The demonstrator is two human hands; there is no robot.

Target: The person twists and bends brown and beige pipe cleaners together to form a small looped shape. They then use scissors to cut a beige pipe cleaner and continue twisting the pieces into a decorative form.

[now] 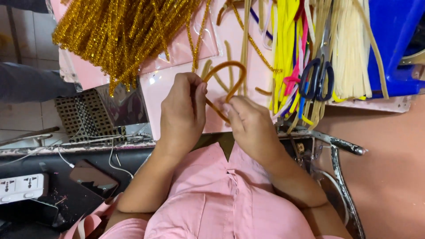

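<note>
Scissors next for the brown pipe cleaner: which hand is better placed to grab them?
Probably the right hand: the scissors lie just beyond it on that side, while the left hand pinches the pipe cleaner loop's other end, farther away.

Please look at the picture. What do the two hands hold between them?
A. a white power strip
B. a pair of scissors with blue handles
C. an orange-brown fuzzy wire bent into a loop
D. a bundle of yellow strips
C: the left hand and the right hand each pinch one end of the orange-brown fuzzy wire, which arches in a loop above them; the scissors lie untouched to the right.
</note>
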